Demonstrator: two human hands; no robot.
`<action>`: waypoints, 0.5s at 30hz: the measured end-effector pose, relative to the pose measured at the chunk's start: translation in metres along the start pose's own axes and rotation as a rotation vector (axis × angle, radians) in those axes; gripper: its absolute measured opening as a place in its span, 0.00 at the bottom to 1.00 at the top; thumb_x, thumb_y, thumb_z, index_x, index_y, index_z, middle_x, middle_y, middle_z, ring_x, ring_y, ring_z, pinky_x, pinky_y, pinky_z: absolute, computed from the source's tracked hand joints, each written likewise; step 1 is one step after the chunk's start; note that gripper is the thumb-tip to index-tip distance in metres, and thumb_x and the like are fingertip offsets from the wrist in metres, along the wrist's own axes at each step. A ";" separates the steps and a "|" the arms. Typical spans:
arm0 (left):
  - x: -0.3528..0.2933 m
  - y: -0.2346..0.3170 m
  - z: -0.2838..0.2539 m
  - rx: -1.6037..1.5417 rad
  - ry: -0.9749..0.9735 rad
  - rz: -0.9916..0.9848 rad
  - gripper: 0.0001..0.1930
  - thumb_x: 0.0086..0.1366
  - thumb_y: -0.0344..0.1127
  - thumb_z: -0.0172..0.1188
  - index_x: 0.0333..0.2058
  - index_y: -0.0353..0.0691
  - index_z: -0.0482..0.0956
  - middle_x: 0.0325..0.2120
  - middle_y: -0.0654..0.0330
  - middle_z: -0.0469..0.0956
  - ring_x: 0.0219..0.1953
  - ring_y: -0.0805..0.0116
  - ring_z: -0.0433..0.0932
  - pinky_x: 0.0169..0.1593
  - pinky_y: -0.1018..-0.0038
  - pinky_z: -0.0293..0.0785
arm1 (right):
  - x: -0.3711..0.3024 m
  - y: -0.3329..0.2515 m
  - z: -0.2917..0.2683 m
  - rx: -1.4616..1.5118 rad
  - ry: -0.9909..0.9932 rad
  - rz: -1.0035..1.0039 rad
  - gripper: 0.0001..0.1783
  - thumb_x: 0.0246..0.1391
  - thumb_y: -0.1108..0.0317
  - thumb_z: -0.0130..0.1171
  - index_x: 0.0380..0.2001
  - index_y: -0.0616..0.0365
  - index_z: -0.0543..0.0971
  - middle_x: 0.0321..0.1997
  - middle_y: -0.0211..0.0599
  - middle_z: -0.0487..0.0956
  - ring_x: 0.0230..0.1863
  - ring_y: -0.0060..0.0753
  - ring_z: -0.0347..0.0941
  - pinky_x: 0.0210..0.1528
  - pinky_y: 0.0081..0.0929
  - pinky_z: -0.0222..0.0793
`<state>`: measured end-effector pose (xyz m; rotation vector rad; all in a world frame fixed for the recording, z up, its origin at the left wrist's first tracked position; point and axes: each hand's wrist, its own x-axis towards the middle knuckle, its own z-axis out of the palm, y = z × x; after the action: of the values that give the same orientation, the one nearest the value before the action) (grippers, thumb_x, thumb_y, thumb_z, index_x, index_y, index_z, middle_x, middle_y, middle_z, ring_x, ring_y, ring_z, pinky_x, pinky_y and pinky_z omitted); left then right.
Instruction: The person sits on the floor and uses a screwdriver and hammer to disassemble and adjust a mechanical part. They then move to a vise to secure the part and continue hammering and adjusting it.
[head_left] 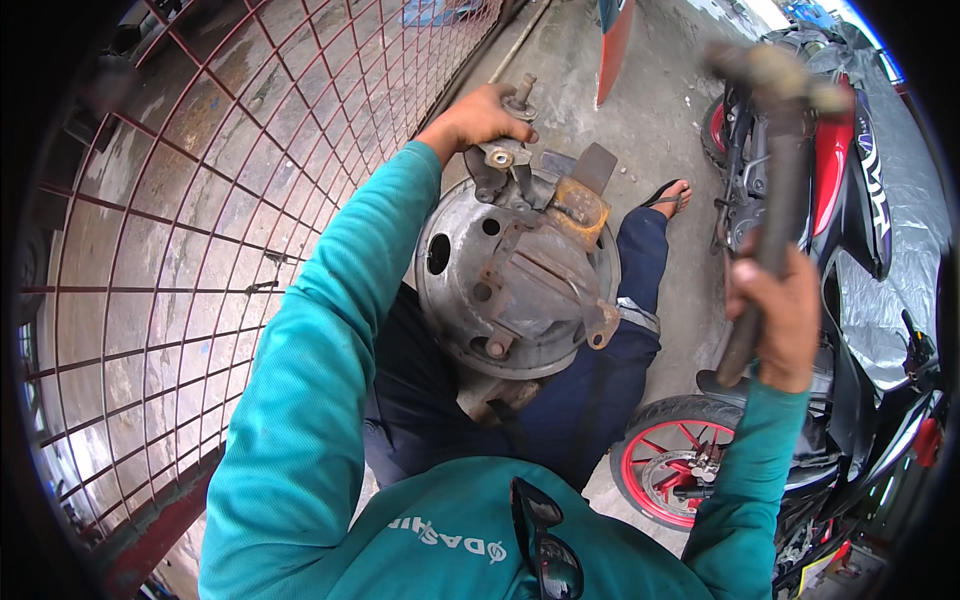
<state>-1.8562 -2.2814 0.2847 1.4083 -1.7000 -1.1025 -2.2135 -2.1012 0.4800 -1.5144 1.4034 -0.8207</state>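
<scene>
My right hand (pixel 785 315) grips a hammer (pixel 782 200) by its handle, raised on the right; its head is smeared by motion. In front of me, between my legs, a grey steel wheel rim (pixel 440 310) lies flat. Across it rests a rusty metal bracket (pixel 545 270), with a yellowish rusted block (pixel 582 212) and a dark flat plate (pixel 594 167) at its far side. My left hand (pixel 476 118) is closed around a dark metal part (pixel 505 157) at the rim's far left edge. From beside its fingers a bolt (pixel 522 92) sticks up.
A red wire-mesh fence (pixel 215 230) runs along my left. On the right stand motorcycles, one with a red-rimmed wheel (pixel 685 465) close to my right arm. A silver cover (pixel 890 290) drapes behind them. My sandalled foot (pixel 670 198) rests on the concrete floor (pixel 660 110).
</scene>
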 end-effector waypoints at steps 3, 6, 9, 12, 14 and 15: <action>0.005 -0.009 0.001 -0.017 0.017 0.017 0.42 0.43 0.45 0.81 0.55 0.26 0.79 0.44 0.45 0.84 0.47 0.56 0.84 0.54 0.66 0.78 | 0.007 -0.054 -0.036 -0.033 0.069 -0.277 0.18 0.52 0.70 0.69 0.45 0.63 0.79 0.30 0.29 0.78 0.25 0.20 0.73 0.28 0.24 0.70; -0.001 0.002 0.000 -0.036 -0.021 0.002 0.42 0.43 0.45 0.81 0.55 0.25 0.79 0.44 0.46 0.85 0.46 0.57 0.84 0.54 0.66 0.78 | 0.025 -0.058 -0.055 -0.120 0.069 -0.400 0.18 0.51 0.71 0.68 0.45 0.63 0.79 0.32 0.30 0.79 0.29 0.21 0.74 0.31 0.26 0.72; -0.003 0.002 -0.001 -0.035 -0.058 -0.021 0.46 0.44 0.45 0.80 0.60 0.23 0.75 0.48 0.48 0.84 0.48 0.59 0.84 0.56 0.67 0.78 | 0.040 0.016 -0.044 -0.359 -0.005 -0.365 0.18 0.51 0.71 0.67 0.46 0.64 0.79 0.35 0.31 0.80 0.32 0.23 0.76 0.35 0.28 0.73; 0.006 -0.009 0.004 0.035 0.023 0.086 0.47 0.44 0.45 0.80 0.61 0.23 0.74 0.48 0.47 0.84 0.48 0.58 0.84 0.56 0.67 0.78 | 0.029 0.149 -0.010 -0.719 -0.222 -0.230 0.18 0.50 0.72 0.66 0.46 0.64 0.79 0.37 0.32 0.80 0.35 0.24 0.77 0.39 0.31 0.75; 0.006 0.008 -0.001 -0.039 -0.051 0.039 0.56 0.41 0.49 0.81 0.64 0.17 0.69 0.53 0.37 0.81 0.55 0.52 0.82 0.62 0.68 0.75 | 0.026 0.154 0.020 -0.362 -0.296 0.277 0.14 0.51 0.74 0.66 0.42 0.63 0.79 0.33 0.28 0.79 0.31 0.22 0.76 0.34 0.30 0.74; 0.004 0.009 -0.007 -0.015 -0.019 0.097 0.56 0.41 0.49 0.81 0.65 0.17 0.68 0.53 0.38 0.81 0.54 0.52 0.82 0.61 0.68 0.76 | 0.029 0.114 0.028 -0.245 -0.254 0.291 0.13 0.51 0.74 0.67 0.40 0.61 0.78 0.28 0.28 0.77 0.28 0.20 0.74 0.29 0.27 0.71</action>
<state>-1.8551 -2.2864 0.2955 1.2962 -1.7507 -1.0763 -2.2295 -2.1216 0.3615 -1.4872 1.5232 -0.2756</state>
